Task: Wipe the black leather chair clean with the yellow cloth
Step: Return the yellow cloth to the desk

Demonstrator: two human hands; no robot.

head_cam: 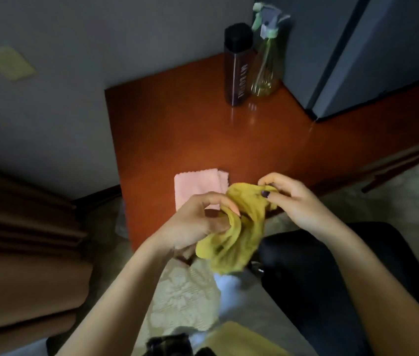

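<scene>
A left hand (pixel 198 219) grips the bunched yellow cloth (pixel 231 240) while the right hand (pixel 295 201) pinches its upper edge, above the table's (pixel 203 124) near edge. The dim dark shape under the right forearm appears to be the chair (pixel 331 278). A pink cloth (pixel 195 186) lies on the table; a dark bottle (pixel 236 65) and a spray bottle (pixel 264 60) stand at its far end.

You look at a grey wall (pixel 49 111) from 10 to 12 o'clock, dimly lit. A glossy red-brown table (pixel 203 140) fills the centre, with a grey cabinet (pixel 370 60) at 2 o'clock. Brown curtain (pixel 23 253) at 8 o'clock, and pale patterned floor (pixel 185 299) at 6.
</scene>
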